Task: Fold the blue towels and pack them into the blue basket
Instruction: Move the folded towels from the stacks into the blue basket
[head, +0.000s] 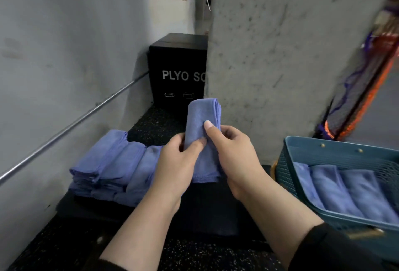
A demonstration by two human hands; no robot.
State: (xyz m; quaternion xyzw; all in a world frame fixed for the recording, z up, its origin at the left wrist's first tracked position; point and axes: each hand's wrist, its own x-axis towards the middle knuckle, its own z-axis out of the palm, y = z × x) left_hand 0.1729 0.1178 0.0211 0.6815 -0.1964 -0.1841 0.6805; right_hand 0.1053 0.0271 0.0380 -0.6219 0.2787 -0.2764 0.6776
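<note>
1. Across the right half of the view, a rough grey concrete pillar, reaching from the top edge down behind the basket; at far left, a pale wall with a metal rail slanting along it.
2. Behind, wedged between wall and pillar, a black box lettered "PLYO SO", the rest of the word hidden by the pillar.
3. Low in the middle, a dark surface carrying the towels, with speckled black floor around it.
4. At lower right, the blue basket, plastic with perforated walls, tilted in view, holding folded blue towels laid side by side inside it.
5. At left on the surface, a stack of blue towels, folded, in overlapping rows, just beside the left forearm.
6. In the centre, raised above the surface, one folded blue towel, standing roughly upright, its folded end at the top, its lower edge hanging between the wrists.
7. Left hand curled round the towel's left side, thumb pressed on the front.
8. Right hand gripping the right side, thumb flat on the front face, fingers wrapped behind; a black sleeve at that wrist.
</note>
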